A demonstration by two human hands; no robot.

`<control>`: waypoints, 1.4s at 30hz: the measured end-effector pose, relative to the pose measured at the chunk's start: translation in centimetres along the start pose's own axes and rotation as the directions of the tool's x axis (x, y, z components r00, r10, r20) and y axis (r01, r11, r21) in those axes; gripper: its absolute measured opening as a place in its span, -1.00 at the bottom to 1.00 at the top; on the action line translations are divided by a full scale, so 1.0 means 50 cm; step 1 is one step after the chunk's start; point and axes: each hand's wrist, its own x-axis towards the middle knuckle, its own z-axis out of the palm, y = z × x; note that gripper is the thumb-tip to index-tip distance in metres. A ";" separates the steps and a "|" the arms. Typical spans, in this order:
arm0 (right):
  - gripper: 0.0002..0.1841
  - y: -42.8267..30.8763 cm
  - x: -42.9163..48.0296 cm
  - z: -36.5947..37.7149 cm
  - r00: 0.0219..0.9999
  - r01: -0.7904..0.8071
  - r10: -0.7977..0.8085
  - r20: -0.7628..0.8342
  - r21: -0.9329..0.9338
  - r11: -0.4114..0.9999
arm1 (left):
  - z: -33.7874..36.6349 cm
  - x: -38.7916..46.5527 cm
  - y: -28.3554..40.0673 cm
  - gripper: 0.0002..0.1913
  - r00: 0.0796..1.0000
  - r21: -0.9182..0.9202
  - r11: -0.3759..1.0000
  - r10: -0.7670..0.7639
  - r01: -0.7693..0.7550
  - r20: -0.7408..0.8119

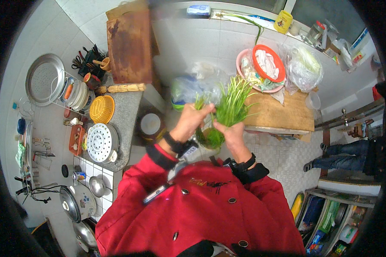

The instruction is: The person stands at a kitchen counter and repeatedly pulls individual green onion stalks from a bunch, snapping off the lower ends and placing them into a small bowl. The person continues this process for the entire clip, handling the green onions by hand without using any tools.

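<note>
A thick bunch of leafy green herbs (233, 107), its pale thin stems fanned upwards, is held in front of my chest. My right hand (233, 136) is closed round its lower part. In my left hand (191, 120), a smaller tuft of the same greens (199, 102) is pinched between thumb and fingers, just left of the bunch. Feathery leaves (214, 138) hang between the two hands, over a yellowish round object that they largely hide. Both wrists wear black straps.
A wooden table (276, 110) at the right bears a pink basin (239, 62) and an orange-red basin (255, 64). On the grey counter (127, 119) at the left stand a yellow colander (102, 109) and a steamer tray (100, 141). Another person (347, 155) stands at the far right.
</note>
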 end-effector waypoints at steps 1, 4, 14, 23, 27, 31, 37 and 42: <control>-0.51 0.002 0.003 -0.002 1.000 0.015 -0.015 0.003 0.011 1.000 | -0.001 0.003 -0.004 -0.73 1.000 -0.030 0.999 0.017 -0.017 0.002; -0.52 0.004 0.004 -0.008 1.000 0.011 -0.011 -0.025 0.000 1.000 | -0.007 0.012 -0.014 -0.71 0.998 -0.087 0.994 0.061 -0.061 0.003; -0.56 0.008 0.016 -0.016 0.998 0.023 -0.024 -0.057 -0.006 1.000 | -0.001 0.016 -0.031 -0.81 0.994 0.107 0.994 0.024 -0.035 0.104; -0.55 0.013 0.017 -0.034 0.992 -0.081 0.081 -0.098 0.006 0.997 | -0.017 0.042 -0.032 -0.81 0.974 0.336 0.914 0.213 -0.227 0.077; -0.57 0.011 0.015 -0.041 0.994 -0.035 0.033 -0.109 -0.011 0.999 | -0.038 0.063 -0.022 -0.84 0.966 0.418 0.876 0.260 -0.240 0.009; -0.63 0.012 0.010 -0.048 0.991 -0.001 0.002 -0.133 0.009 1.000 | -0.062 0.074 0.005 -0.85 0.954 0.291 0.925 0.284 -0.245 -0.098; -0.66 0.014 0.006 -0.075 0.986 -0.015 0.013 -0.163 -0.008 1.000 | -0.082 0.050 0.067 -0.86 0.925 0.214 0.939 0.314 -0.270 -0.212; -0.68 0.016 0.011 -0.098 0.973 0.051 -0.055 -0.226 -0.024 0.998 | -0.083 0.043 0.056 -0.86 0.924 0.299 0.904 0.357 -0.305 -0.139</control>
